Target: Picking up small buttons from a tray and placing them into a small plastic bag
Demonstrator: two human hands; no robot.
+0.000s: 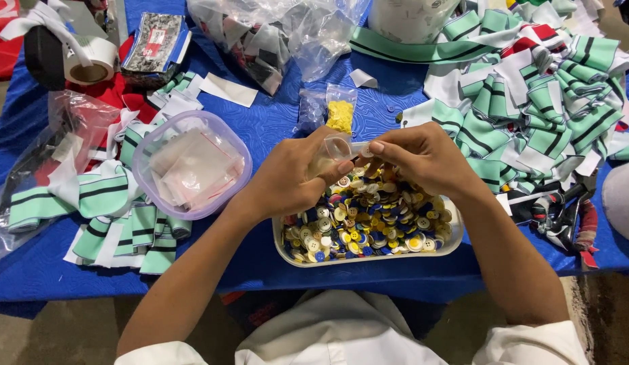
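Fingers (341, 165) of the left hand (297, 179) pinch a small clear bag (338, 147); the right hand (423, 159) grips its other edge. Below, at six o'clock, sits the button tray (368, 257); a lidded tub (189, 165) at nine o'clock.

A single head-worn camera is looking steeply down from above the person's chest, facing forward across the blue bench (274, 122). It is sitting close: forearms are filling the lower frame, the bench's far side is reaching the top edge.
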